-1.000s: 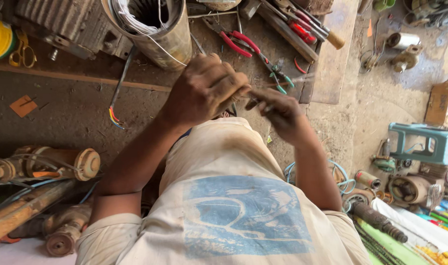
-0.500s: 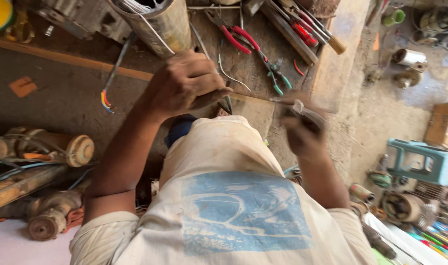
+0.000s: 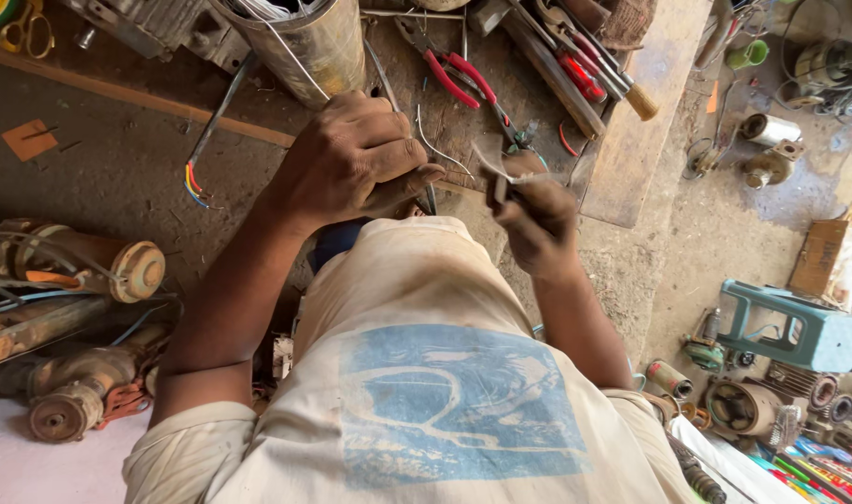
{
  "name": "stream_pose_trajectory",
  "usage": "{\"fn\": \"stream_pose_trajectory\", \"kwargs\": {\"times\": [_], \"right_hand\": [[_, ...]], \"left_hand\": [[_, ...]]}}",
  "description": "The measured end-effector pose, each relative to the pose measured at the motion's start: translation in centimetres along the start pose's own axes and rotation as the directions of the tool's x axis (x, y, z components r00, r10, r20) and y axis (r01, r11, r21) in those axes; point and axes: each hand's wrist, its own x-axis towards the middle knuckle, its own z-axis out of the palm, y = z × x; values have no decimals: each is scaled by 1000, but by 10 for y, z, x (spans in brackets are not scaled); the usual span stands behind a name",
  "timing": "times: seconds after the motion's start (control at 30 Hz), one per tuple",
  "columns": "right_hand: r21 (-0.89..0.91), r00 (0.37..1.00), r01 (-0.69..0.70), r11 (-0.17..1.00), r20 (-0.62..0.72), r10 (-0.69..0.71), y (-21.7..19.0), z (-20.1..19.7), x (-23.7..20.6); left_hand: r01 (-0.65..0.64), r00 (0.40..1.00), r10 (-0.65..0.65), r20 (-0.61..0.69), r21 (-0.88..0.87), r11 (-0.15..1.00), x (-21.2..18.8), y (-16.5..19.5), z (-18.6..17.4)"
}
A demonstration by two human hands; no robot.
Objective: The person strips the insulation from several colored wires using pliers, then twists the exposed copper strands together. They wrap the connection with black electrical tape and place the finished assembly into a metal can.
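Since 0.5 s ago both hands sit lower and nearer in view, w/ the right one drawn in closer to the left; the cylinder and pliers behind them look shifted mostly by head motion.

Biggest item near the hands: tall dull-metal cylindrical motor housing (image 3: 314,47), far side of the worn brown wooden desk (image 3: 650,121), w/ stiff pale wires rising out of its top. Judged heavy, rigid, not something to shift one-handed; best taken by the body w/ both hands, never by the wires.

Left hand (image 3: 351,163) is just near of that cylinder, knuckles up, wrist bent down, forearm running back toward the near left. Fingers curled shut into a loose fist around something thin; what exactly is hidden by the hand, prob. a wire bundle.

Right hand (image 3: 536,219) sits right of it, close but apart, forearm going back to the near right. Fingers (image 3: 538,191) pinched narrow on a thin pale stiff wire strip (image 3: 514,173) that pokes up and left from the pinch. Looks light, springy, smooth and a bit slippery; ends likely sharp. Pinch near the end for control, since a grip far back would let it whip and bend.

Farther off: red-handled pliers (image 3: 458,75) lying flat on the desk beyond the hands, a screwdriver w/ wooden handle (image 3: 622,89) to the right, and a cut cable w/ coloured cores (image 3: 194,177) on the left.
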Motion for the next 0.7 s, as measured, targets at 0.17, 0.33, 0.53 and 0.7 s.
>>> {"fn": "stream_pose_trajectory", "kwargs": {"times": [0.17, 0.33, 0.53, 0.7], "right_hand": [[3, 972, -2, 1000, -234, 2, -35, -6, -32], [-80, 974, -198, 977, -128, 187, -41, -23, -28], [-317, 992, -126, 940, -36, 121, 6, -26, 0], [-250, 930, -310, 917, -281, 238, 2, -21, -14]], "left_hand": [[-36, 999, 36, -21, 8, 999, 8, -3, 3], [12, 1000, -13, 12, 85, 996, 16, -3, 1], [-40, 996, 49, -75, 117, 992, 11, 1, 3], [28, 998, -31, 46, 77, 997, 13, 3, 1]]}}
